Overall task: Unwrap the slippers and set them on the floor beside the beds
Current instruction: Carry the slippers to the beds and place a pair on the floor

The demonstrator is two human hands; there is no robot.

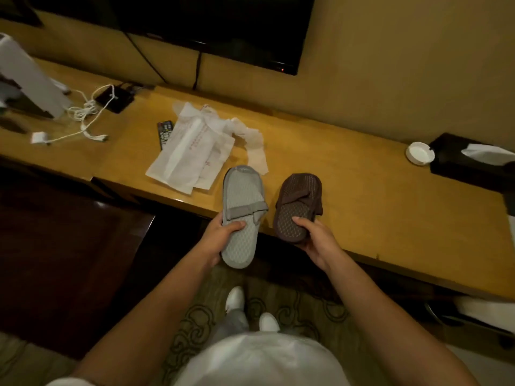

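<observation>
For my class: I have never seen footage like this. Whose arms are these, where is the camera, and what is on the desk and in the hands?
There is no machine here. A person wears a camera on the head, looking down at their own arms. The left hand grips a grey slipper and the right hand grips a brown slipper, both held at the edge of a long wooden desk. On the desk lie the opened white wrappers, a remote control, white cables, a white ashtray and a dark tissue box. A television hangs on the wall above.
</observation>
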